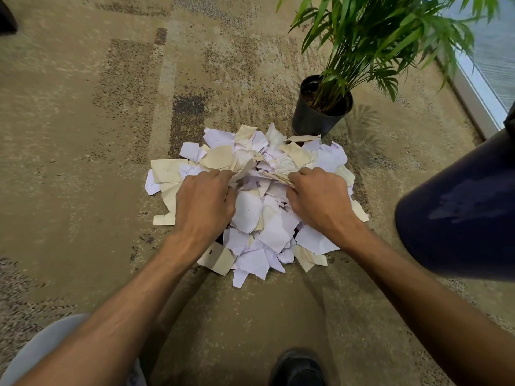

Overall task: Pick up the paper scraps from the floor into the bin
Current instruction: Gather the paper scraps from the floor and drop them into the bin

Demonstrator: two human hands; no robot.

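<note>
The left hand [204,200] is curling into the paper scraps [250,201] heaped on the carpet [69,162]; the right hand [320,199] is pinching a bunch. They're gathering a load, I'd say; next it needs carrying right, to the dark bin [459,207].

Setting: looks like an office interior. Floor is patterned commercial-type carpet [83,151] in tan and speckled brown blocks. Potted palm [320,112] in black pot, upper right of frame. Metal-framed floor-level glazing [479,87] at far right edge.
</note>
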